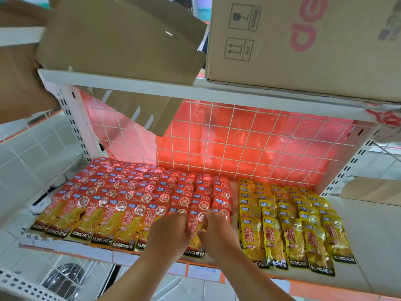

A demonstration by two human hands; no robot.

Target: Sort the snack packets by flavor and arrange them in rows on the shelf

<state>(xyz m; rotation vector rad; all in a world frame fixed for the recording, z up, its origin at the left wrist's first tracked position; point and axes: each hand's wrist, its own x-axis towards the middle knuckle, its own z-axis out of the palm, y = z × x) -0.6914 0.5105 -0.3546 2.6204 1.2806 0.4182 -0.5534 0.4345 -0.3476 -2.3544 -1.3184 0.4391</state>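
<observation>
Head view: the left hand [167,233] and right hand [219,232] are close together, fingers curled on one red packet [194,249] at the front of the shelf [368,231]. Left of the hands lie red rows [130,192]; right of them, yellow rows [293,213].

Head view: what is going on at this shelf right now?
A person is stocking a white metal shelf. The left hand and right hand both curl their fingers onto the front red packet of the rightmost red row. Red foil snack packets fill the left side in overlapping rows. Yellow foil snack packets sit in rows to their right, with bare shelf beyond them.
</observation>
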